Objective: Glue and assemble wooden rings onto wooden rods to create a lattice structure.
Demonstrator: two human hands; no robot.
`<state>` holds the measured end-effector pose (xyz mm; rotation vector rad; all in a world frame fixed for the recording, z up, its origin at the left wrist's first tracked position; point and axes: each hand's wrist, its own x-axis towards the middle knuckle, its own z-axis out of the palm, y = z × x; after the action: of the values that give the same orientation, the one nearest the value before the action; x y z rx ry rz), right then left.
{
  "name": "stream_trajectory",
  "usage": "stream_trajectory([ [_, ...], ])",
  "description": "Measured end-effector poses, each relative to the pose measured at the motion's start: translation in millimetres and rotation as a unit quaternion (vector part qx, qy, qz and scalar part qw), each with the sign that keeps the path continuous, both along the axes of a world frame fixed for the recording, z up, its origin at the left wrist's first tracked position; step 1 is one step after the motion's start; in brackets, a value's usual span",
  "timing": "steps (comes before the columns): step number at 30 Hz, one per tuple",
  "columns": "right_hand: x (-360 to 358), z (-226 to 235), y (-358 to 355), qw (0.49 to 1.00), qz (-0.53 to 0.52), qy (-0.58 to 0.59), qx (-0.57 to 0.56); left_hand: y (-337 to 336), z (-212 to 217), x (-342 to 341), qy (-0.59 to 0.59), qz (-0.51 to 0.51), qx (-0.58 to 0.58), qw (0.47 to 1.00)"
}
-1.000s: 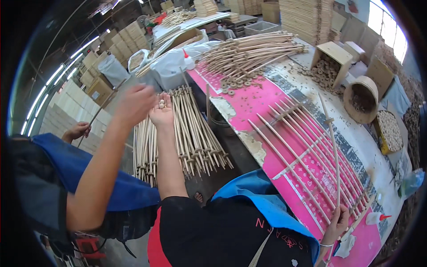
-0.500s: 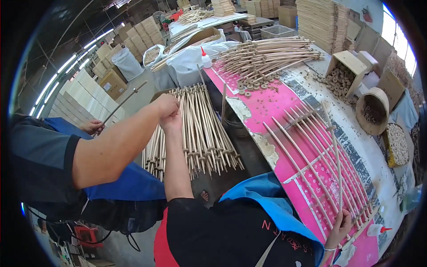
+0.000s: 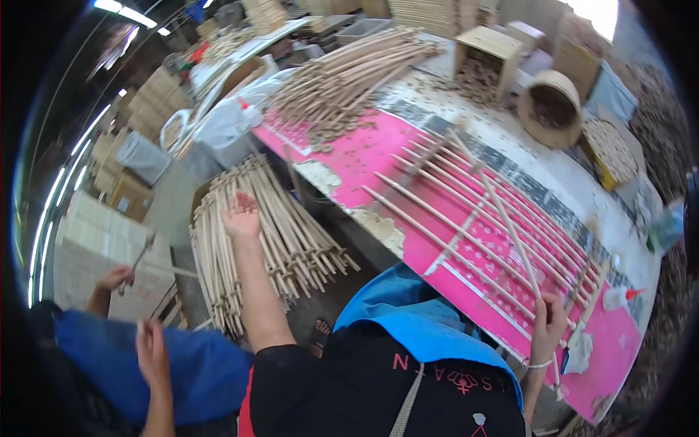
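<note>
Wooden sticks (image 3: 269, 233) under outstretched, open left hand (image 3: 240, 215) — right hand (image 3: 547, 328) grips one.

a big workshop with a grey floor (image 3: 169, 200), long bright lights (image 3: 131, 11) up high, daylight coming in a window (image 3: 593, 11) at the far end, stacks of pale boxes (image 3: 102, 244) on the left, and a long work table with a pink top (image 3: 378, 146).

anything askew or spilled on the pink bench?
Yes. One wooden rod lies diagonally across the parallel rods on the pink table. Small wooden pieces are strewn loose beside the tipped cardboard box. Right hand touches the rods' near ends.
</note>
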<state>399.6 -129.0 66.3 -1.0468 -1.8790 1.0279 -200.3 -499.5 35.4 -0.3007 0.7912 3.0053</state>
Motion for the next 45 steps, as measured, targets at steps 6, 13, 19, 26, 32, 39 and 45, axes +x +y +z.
stream_trajectory([
  [6,16.4,-2.2,-14.0,0.999,-0.053,-0.007,0.001,76.9,-8.9,-17.2,0.017,-0.124,-0.038,0.991],
  [13,14.3,-0.4,-16.1,0.994,-0.076,-0.069,0.034,116.5,-44.7,-92.5,0.179,-0.434,-0.02,0.883],
  [19,22.0,6.1,-24.6,0.987,-0.096,-0.114,0.065,243.9,3.5,-42.0,0.159,-0.413,-0.131,0.887],
  [26,20.7,0.1,-38.8,0.981,-0.14,-0.126,0.04,342.5,52.4,134.2,0.562,-0.394,-0.425,0.591],
  [32,-9.8,-6.8,-25.3,0.975,-0.065,-0.187,0.098,337.6,56.2,138.4,0.717,-0.274,-0.475,0.431],
  [39,-105.4,-29.6,34.7,0.963,-0.024,-0.179,0.199,287.7,18.8,59.0,0.512,-0.297,-0.51,0.624],
  [45,-140.8,-62.9,64.8,0.964,-0.027,-0.162,0.207,271.1,-9.9,39.7,0.458,-0.291,-0.509,0.668],
])
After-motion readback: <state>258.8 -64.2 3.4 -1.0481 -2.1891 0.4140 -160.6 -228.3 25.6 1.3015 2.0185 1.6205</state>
